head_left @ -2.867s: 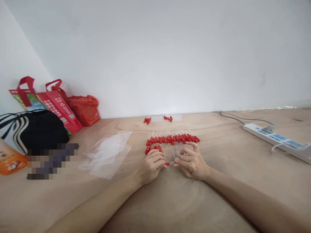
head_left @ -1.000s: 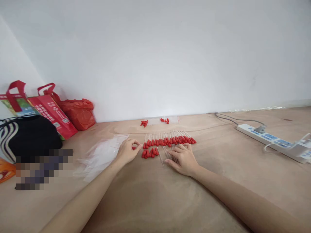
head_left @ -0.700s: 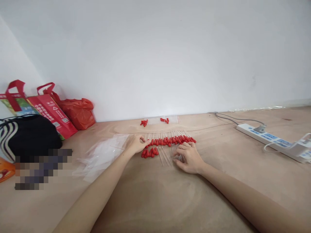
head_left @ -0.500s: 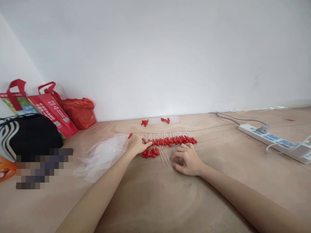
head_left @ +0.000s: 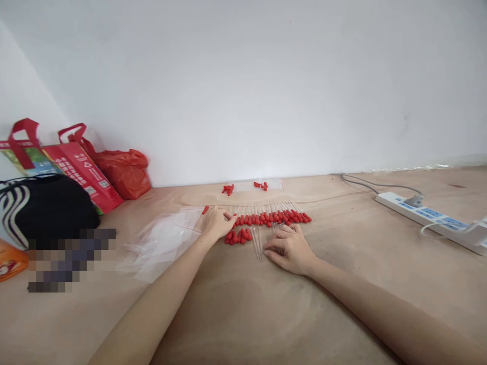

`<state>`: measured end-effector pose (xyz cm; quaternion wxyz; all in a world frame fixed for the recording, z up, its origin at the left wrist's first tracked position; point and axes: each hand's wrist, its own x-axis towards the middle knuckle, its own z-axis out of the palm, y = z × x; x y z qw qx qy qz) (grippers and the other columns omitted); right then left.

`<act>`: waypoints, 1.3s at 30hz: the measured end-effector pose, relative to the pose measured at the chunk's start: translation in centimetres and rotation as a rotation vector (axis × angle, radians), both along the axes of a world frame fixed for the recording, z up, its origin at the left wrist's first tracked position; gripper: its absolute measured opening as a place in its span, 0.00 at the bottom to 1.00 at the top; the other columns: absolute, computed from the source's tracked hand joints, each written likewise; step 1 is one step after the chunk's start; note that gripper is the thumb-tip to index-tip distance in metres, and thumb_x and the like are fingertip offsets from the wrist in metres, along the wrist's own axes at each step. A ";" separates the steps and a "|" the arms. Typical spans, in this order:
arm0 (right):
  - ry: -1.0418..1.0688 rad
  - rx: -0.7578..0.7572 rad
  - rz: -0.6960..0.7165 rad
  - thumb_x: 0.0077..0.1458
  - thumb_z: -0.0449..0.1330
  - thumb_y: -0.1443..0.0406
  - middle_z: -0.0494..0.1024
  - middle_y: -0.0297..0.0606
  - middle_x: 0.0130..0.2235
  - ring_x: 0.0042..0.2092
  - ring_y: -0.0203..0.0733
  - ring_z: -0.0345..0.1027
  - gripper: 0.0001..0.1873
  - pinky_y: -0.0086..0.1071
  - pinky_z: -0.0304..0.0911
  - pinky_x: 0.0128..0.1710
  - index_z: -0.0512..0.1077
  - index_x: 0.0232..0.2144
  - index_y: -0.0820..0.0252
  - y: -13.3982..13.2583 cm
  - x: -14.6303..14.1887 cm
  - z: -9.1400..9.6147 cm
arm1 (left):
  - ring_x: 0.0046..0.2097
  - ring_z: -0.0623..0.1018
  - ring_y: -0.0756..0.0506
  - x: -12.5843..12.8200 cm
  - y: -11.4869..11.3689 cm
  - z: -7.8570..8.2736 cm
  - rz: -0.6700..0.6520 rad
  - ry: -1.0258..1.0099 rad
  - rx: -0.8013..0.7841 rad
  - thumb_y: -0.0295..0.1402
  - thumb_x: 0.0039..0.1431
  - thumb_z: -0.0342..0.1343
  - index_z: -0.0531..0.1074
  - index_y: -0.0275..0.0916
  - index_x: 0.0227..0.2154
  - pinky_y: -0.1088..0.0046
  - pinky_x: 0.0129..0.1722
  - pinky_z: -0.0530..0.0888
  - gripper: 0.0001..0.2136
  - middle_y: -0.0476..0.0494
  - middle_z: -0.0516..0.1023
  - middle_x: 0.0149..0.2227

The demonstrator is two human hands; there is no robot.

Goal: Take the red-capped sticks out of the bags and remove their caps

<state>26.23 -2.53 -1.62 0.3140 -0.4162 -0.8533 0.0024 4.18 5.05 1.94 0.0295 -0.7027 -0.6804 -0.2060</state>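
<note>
At the left end of a row of glass droppers with red rubber bulbs (head_left: 262, 219), my left hand (head_left: 218, 222) has thumb and fingertips closed on one red bulb. My right hand (head_left: 291, 249) rests low over a bunch of bare glass tubes (head_left: 277, 228). Its fingers are curved, with a gap between thumb and forefinger, and the palm hides part of the bunch. Several loose glass tubes (head_left: 257, 243) lie just left of that thumb. Between the hands, nearer me, is a cluster of loose red bulbs (head_left: 238, 236). Another single red bulb (head_left: 205, 209) lies behind my left hand.
Clear plastic bags (head_left: 160, 243) lie left of my left forearm. By the wall is a bagged set of tubes (head_left: 243, 187) with red bulbs on it. A white power strip (head_left: 429, 215) stands right; a black bag (head_left: 53, 210) and red bags (head_left: 124, 172) fill the left.
My right hand's thumb and forefinger have shifted left, close to the loose glass tubes. My left hand stays at the row's left end, its fingers still on a red bulb. The view has shifted slightly.
</note>
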 end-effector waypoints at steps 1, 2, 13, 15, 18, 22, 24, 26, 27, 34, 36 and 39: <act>0.017 0.013 -0.012 0.49 0.57 0.61 0.72 0.32 0.25 0.33 0.37 0.59 0.06 0.37 0.44 0.38 0.73 0.26 0.53 0.0 0.2 -0.1 | 0.42 0.71 0.42 0.0 -0.1 0.1 0.007 -0.008 0.017 0.42 0.46 0.55 0.74 0.41 0.20 0.69 0.40 0.67 0.11 0.44 0.73 0.38; 0.035 0.030 -0.029 0.50 0.56 0.62 0.71 0.32 0.25 0.32 0.36 0.59 0.06 0.37 0.45 0.38 0.73 0.26 0.54 0.1 0.4 -0.2 | 0.43 0.71 0.41 -0.1 -0.3 0.2 0.011 -0.020 0.046 0.41 0.47 0.55 0.73 0.40 0.20 0.68 0.41 0.67 0.10 0.43 0.72 0.38; 0.022 0.346 -0.107 0.50 0.55 0.55 0.67 0.43 0.47 0.47 0.45 0.58 0.24 0.42 0.50 0.47 0.63 0.49 0.56 0.1 2.5 -0.2 | 0.40 0.70 0.46 0.6 -8.0 -2.2 -0.561 -0.141 0.424 0.33 0.53 0.52 0.71 0.40 0.27 0.67 0.41 0.67 0.04 0.45 0.71 0.35; -0.042 0.349 -0.045 0.51 0.55 0.55 0.68 0.41 0.47 0.49 0.45 0.58 0.22 0.44 0.46 0.50 0.65 0.48 0.53 -0.2 2.4 -0.1 | 0.41 0.70 0.45 0.9 -8.6 -2.6 -0.643 -0.110 0.415 0.32 0.54 0.52 0.71 0.40 0.28 0.66 0.42 0.68 0.04 0.44 0.71 0.35; -0.066 0.332 0.021 0.52 0.54 0.56 0.72 0.36 0.43 0.47 0.43 0.59 0.15 0.46 0.40 0.52 0.69 0.42 0.49 -0.4 2.0 -0.2 | 0.42 0.69 0.45 1.2 -8.7 -2.8 -0.700 -0.073 0.422 0.32 0.53 0.53 0.71 0.40 0.29 0.66 0.42 0.68 0.04 0.43 0.72 0.35; -0.055 0.275 0.039 0.54 0.54 0.59 0.74 0.32 0.35 0.43 0.39 0.61 0.08 0.45 0.38 0.52 0.72 0.33 0.50 -0.5 1.5 -0.4 | 0.41 0.69 0.45 1.4 -8.5 -2.8 -0.728 -0.044 0.438 0.33 0.53 0.53 0.71 0.39 0.28 0.65 0.42 0.68 0.04 0.43 0.72 0.35; -0.055 0.255 0.047 0.54 0.53 0.60 0.74 0.32 0.33 0.42 0.38 0.62 0.08 0.45 0.38 0.52 0.72 0.30 0.52 -0.5 1.4 -0.5 | 0.41 0.69 0.45 1.5 -8.5 -2.8 -0.729 -0.044 0.435 0.33 0.54 0.52 0.71 0.39 0.29 0.65 0.42 0.68 0.05 0.43 0.72 0.35; -0.043 0.251 0.058 0.54 0.53 0.60 0.74 0.32 0.32 0.41 0.38 0.62 0.09 0.44 0.38 0.51 0.72 0.28 0.53 -0.6 1.3 -0.4 | 0.42 0.69 0.44 1.7 -8.5 -2.7 -0.731 -0.039 0.419 0.33 0.54 0.52 0.71 0.39 0.32 0.64 0.43 0.67 0.06 0.43 0.72 0.37; -0.037 0.253 0.062 0.55 0.53 0.60 0.74 0.32 0.32 0.40 0.37 0.61 0.09 0.44 0.38 0.51 0.72 0.28 0.53 -0.6 1.2 -0.4 | 0.43 0.69 0.44 1.8 -8.5 -2.7 -0.739 -0.031 0.411 0.34 0.54 0.52 0.71 0.39 0.34 0.64 0.45 0.67 0.07 0.42 0.72 0.39; -0.011 0.297 0.137 0.55 0.51 0.61 0.72 0.31 0.23 0.34 0.35 0.61 0.10 0.43 0.39 0.51 0.72 0.28 0.55 -1.0 1.1 -0.6 | 0.46 0.70 0.45 2.1 -8.2 -2.8 -0.860 -0.001 0.412 0.34 0.57 0.51 0.73 0.41 0.31 0.64 0.47 0.64 0.07 0.46 0.75 0.40; -0.014 0.307 0.154 0.55 0.51 0.62 0.71 0.30 0.21 0.33 0.35 0.61 0.11 0.44 0.39 0.51 0.71 0.27 0.55 -1.1 1.1 -0.7 | 0.46 0.70 0.45 1.9 -8.3 -2.8 -0.860 0.013 0.411 0.35 0.57 0.50 0.73 0.42 0.28 0.63 0.47 0.63 0.07 0.47 0.76 0.39; -0.031 0.304 0.161 0.55 0.51 0.62 0.70 0.29 0.20 0.32 0.35 0.60 0.10 0.43 0.39 0.51 0.71 0.26 0.55 -1.2 1.2 -0.8 | 0.45 0.71 0.45 1.7 -8.5 -2.7 -0.845 0.034 0.392 0.35 0.57 0.51 0.73 0.42 0.27 0.63 0.47 0.62 0.08 0.48 0.77 0.38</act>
